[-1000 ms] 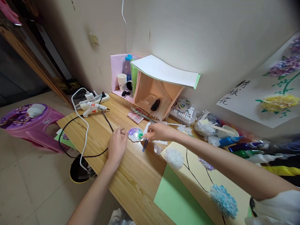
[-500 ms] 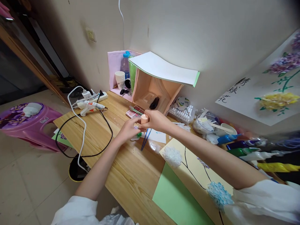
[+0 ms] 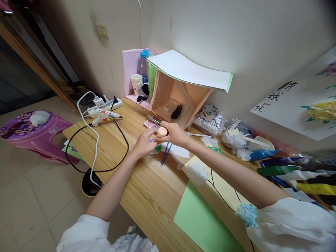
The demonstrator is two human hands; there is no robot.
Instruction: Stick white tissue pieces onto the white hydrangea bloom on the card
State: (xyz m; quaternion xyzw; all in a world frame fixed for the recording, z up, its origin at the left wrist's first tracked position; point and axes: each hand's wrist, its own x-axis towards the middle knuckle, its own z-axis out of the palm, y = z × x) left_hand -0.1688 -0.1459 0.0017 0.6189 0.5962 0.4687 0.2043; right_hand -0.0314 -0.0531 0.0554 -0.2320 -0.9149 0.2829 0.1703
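Both my hands meet over the desk around a small round peach-coloured container, its flat end facing up. My left hand grips its left side with the fingers closed. From the right, my right hand closes on it too, partly covering it. A brush with a greenish shaft sticks out beyond the right fingers; whether they hold it I cannot tell. Beneath the hands are a white paper, two thin blue sticks and a small green blob. A pink palette lies just behind.
A white glue gun with looping cables is on the left of the wooden desk. Behind stands an open peach box. At right are a cream card with fluffy flowers, green paper and several paint tubes.
My view has shifted slightly, so the desk items appear a little farther right. Both hands stay together on the peach container, whose flat end now shows more fully.
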